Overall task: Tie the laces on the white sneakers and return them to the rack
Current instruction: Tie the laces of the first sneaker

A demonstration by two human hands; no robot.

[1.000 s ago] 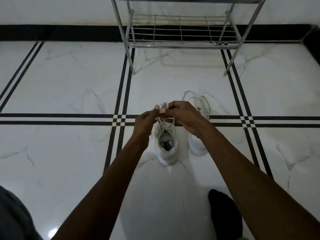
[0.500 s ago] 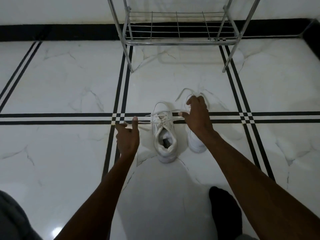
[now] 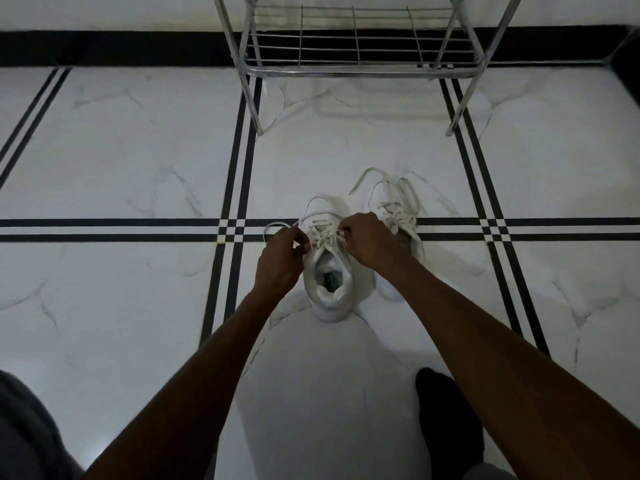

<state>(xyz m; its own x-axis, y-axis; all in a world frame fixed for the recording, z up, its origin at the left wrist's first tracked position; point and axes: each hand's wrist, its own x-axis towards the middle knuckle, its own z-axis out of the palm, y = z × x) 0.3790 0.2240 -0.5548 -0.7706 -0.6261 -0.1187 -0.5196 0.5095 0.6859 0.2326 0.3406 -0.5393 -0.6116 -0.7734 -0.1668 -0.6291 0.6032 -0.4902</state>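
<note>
Two white sneakers stand side by side on the marble floor, toes pointing away from me. The left sneaker is between my hands. My left hand pinches a lace loop on its left side. My right hand pinches the other lace end on its right side, just over the eyelets. The right sneaker lies partly behind my right hand, its laces loose and spread on the floor. The metal shoe rack stands farther back, against the wall, its lower shelf bare.
The floor is white marble tile with black double stripes crossing under the shoes. A black skirting band runs along the wall. My dark-socked foot is at the lower right, and grey cloth at the lower left.
Half a second ago my hands were spread wide, pulling the laces outward. Both have since come back in over the left sneaker's laces, each still holding a lace.
</note>
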